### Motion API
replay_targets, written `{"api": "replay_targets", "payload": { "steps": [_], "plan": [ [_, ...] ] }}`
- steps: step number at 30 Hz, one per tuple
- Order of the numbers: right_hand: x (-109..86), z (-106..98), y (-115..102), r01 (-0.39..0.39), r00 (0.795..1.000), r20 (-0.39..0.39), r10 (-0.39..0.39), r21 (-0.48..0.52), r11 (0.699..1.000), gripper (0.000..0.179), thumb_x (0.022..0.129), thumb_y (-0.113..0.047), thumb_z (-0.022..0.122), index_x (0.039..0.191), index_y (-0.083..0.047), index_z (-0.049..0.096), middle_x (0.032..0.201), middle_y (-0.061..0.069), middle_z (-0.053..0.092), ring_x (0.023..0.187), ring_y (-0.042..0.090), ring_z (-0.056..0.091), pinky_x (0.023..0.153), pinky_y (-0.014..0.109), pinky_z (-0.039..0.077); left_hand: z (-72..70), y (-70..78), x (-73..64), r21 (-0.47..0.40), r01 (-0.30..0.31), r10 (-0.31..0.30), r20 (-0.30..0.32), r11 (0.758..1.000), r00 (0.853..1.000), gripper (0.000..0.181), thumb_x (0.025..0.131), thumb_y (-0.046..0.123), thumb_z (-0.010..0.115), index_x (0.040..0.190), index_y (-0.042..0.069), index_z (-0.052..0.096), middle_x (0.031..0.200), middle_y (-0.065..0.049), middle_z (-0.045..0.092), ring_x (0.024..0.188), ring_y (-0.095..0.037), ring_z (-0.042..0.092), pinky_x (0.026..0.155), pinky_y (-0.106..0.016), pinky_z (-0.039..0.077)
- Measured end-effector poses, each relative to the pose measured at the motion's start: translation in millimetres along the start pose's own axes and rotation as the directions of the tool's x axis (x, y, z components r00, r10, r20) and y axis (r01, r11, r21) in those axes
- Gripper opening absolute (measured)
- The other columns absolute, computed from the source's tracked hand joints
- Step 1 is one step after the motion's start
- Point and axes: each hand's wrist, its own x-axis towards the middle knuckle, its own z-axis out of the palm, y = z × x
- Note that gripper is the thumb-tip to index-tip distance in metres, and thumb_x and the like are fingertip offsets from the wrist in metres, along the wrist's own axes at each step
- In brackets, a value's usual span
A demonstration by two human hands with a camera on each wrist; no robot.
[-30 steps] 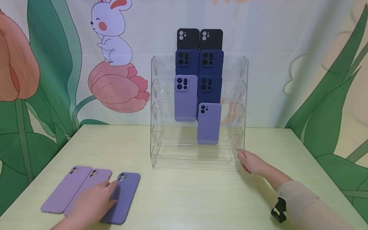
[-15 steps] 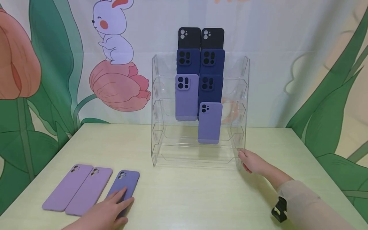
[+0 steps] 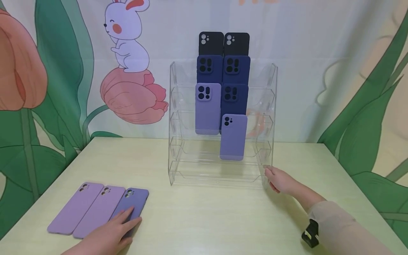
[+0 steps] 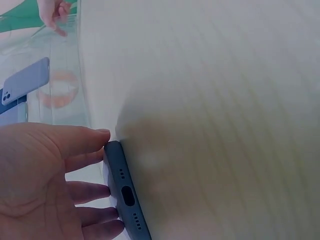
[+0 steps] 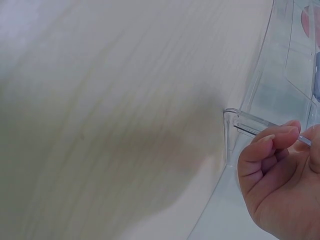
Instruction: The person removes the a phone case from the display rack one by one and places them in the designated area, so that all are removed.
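Note:
My left hand (image 3: 106, 232) lies with its fingers extended over a bluish-purple phone case (image 3: 137, 198) on the table. In the left wrist view, the fingertips press on the back of that phone case (image 4: 120, 180), and the thumb tip is at its edge, near the slot-and-holes end. Just left of it, side by side, are two lilac phone cases (image 3: 76, 209). Across the table my right hand (image 3: 281, 180) grips the lower right side of a clear acrylic display rack (image 3: 172, 173). The right wrist view shows curled fingers and thumb around the rack's (image 5: 230, 131) side edge.
Tiered shelves of the rack hold two black phone cases (image 3: 211, 44) at the top, several navy phone cases (image 3: 234, 101) below, and two light purple phone cases (image 3: 233, 138) further down. A printed curtain (image 3: 302, 88) hangs behind the table (image 3: 204, 219).
My left hand has shifted from the lilac cases onto the bluish-purple case and slid it left, right up against them. My right hand has stayed on the rack.

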Motion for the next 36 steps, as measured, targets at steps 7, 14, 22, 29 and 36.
{"api": "replay_targets", "payload": {
  "steps": [7,14,22,29,36],
  "plan": [
    [-0.7,1.2,-0.1,-0.014,1.0,-0.02,0.014,0.018,1.0,0.05,0.102,-0.02,0.023,0.134,0.018,0.03,0.046,-0.002,0.037,0.038,0.011,0.031,0.044,0.027,0.031,-0.3,-2.9,3.5,-0.011,-0.014,0.014,-0.003,1.0,1.0,0.05,0.081,0.019,0.072,0.127,0.007,0.058,0.139,-0.028,0.037,0.124,-0.048,0.037,0.088,-0.057,0.041],
    [-3.2,7.5,1.1,-0.019,1.0,-0.008,0.019,0.036,0.999,0.051,0.102,-0.021,0.024,0.134,0.018,0.029,0.046,-0.001,0.037,0.038,0.011,0.031,0.044,0.027,0.031,-4.6,5.1,1.6,-0.045,-0.023,0.021,-0.051,0.999,0.998,0.051,0.081,0.023,0.072,0.127,0.006,0.057,0.138,-0.027,0.038,0.123,-0.044,0.04,0.089,-0.055,0.042],
    [-1.8,2.0,1.7,0.001,0.999,-0.036,0.0,0.017,1.0,0.05,0.102,-0.019,0.023,0.135,0.018,0.028,0.046,-0.001,0.037,0.038,0.011,0.031,0.044,0.028,0.031,-28.9,51.2,23.6,-0.111,-0.194,0.151,-0.311,0.975,0.938,0.046,0.089,0.024,0.064,0.131,0.009,0.053,0.143,-0.015,0.038,0.12,-0.034,0.048,0.089,-0.047,0.044],
    [-1.9,2.4,2.1,0.004,1.0,-0.022,-0.004,0.019,1.0,0.051,0.102,-0.019,0.022,0.137,0.019,0.023,0.045,-0.002,0.038,0.037,0.011,0.032,0.044,0.029,0.034,-41.6,79.0,71.2,-0.373,-0.376,0.211,-0.414,0.848,0.886,0.04,0.092,0.017,0.06,0.13,0.008,0.052,0.133,-0.011,0.05,0.122,-0.03,0.046,0.091,-0.046,0.043],
    [-1.5,2.5,0.7,0.005,1.0,-0.031,-0.004,0.018,1.0,0.051,0.102,-0.019,0.023,0.138,0.018,0.022,0.045,-0.002,0.037,0.037,0.011,0.032,0.043,0.029,0.034,-56.1,109.5,123.8,-0.633,-0.416,0.153,-0.428,0.653,0.891,0.041,0.093,0.011,0.057,0.132,0.001,0.05,0.13,-0.014,0.053,0.12,-0.031,0.048,0.094,-0.04,0.043]
  ]
}}
